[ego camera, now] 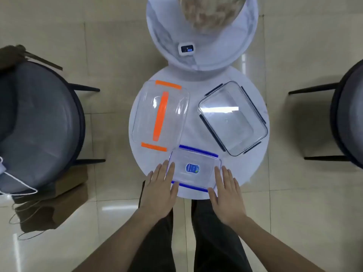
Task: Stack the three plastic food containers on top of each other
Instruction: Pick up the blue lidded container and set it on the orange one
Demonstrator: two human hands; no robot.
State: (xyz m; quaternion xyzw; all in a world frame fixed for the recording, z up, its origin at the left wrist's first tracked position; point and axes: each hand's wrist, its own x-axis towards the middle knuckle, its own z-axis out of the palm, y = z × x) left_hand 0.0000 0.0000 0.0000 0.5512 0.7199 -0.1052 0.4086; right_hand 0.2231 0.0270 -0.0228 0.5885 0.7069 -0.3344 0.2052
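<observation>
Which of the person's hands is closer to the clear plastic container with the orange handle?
The left hand. It lies flat just below the clear plastic container with the orange handle, beside the small blue-clipped container. The right hand sits beyond that small container, farther away.

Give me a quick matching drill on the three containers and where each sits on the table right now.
Things:
1. orange-clipped container
2. dark-clipped container
3. blue-clipped container

Places:
A. near edge of the round table, between the left hand and right hand
B. far left
C. far right

Pairs: 1-B, 2-C, 3-A
</observation>
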